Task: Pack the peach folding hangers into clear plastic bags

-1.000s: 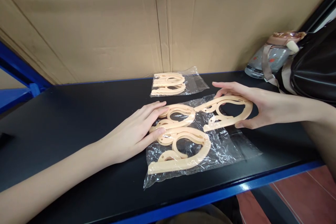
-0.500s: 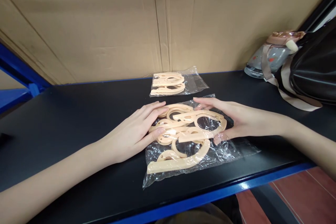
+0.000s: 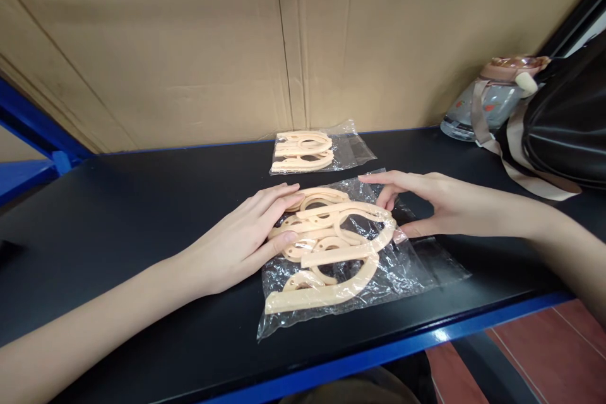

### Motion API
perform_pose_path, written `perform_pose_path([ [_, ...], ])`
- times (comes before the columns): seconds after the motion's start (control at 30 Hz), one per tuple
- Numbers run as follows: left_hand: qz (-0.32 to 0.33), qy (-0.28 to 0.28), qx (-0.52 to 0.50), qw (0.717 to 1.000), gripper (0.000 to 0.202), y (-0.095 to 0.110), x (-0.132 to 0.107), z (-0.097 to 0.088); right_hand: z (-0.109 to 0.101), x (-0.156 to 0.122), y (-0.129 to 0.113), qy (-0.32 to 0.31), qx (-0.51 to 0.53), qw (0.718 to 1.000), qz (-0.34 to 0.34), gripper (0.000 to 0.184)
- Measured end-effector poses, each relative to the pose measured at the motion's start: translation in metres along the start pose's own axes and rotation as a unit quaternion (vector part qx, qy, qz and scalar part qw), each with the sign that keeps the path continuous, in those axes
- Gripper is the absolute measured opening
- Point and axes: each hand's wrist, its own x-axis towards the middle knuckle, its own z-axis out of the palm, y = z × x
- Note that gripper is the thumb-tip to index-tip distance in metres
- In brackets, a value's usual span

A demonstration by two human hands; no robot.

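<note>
Several beige folding clothes hangers (image 3: 348, 252) lie flat in a clear plastic bag (image 3: 407, 271) on the black tabletop. My left hand (image 3: 250, 237) rests at the left side of the bag, fingers stretched over the hangers' left ends. At the right, my right hand (image 3: 421, 205) is open, thumb and fingers apart. Its thumb is by the rounded end of the uppermost hanger, and a bent finger is close to that end too. Behind this bag lies a second, smaller clear bag (image 3: 353, 145) with folded beige hangers (image 3: 303, 150) in it.
A clear water bottle (image 3: 492, 101) with a pink lid and a strap (image 3: 540, 186) stands at the back right, beside a black bag (image 3: 570, 107). Cardboard (image 3: 189, 44) rises along the back. A blue edge (image 3: 426, 338) runs along the table's front.
The uppermost hanger has slid left within the bag. My right hand has shifted slightly right and away from me, its fingers more bent. My left hand has stayed in place.
</note>
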Motion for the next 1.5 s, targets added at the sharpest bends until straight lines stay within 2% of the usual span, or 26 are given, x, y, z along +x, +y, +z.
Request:
perform_pose_path([
  [0.23, 0.055, 0.03, 0.016, 0.998, 0.076, 0.002, -0.001, 0.002, 0.014, 0.006, -0.001, 0.022, 0.019, 0.999, -0.016, 0.077],
  [0.4, 0.056, 0.041, 0.009, 0.998, 0.06, 0.007, 0.0, 0.0, 0.015, 0.007, -0.003, 0.011, 0.024, 0.999, -0.021, 0.073],
  [0.53, 0.052, 0.041, 0.0, 0.998, 0.055, 0.008, 0.0, -0.002, 0.015, 0.008, -0.005, 0.009, 0.021, 1.0, -0.018, 0.069],
  [0.83, 0.069, 0.043, 0.006, 0.997, 0.053, 0.008, 0.001, -0.002, 0.02, 0.011, -0.007, 0.026, -0.01, 0.998, -0.051, 0.066],
  [1.03, 0.074, 0.043, 0.011, 0.996, 0.052, 0.008, 0.002, -0.003, 0.024, 0.009, -0.009, 0.013, -0.014, 0.997, -0.07, 0.062],
  [1.33, 0.062, 0.039, 0.004, 0.997, 0.053, 0.009, 0.001, -0.002, 0.031, 0.015, -0.014, 0.027, 0.031, 0.998, -0.053, 0.059],
  [1.5, 0.081, 0.003, 0.0, 0.997, 0.056, 0.011, 0.0, -0.003, 0.02, 0.013, -0.005, 0.053, 0.021, 0.998, -0.032, 0.064],
])
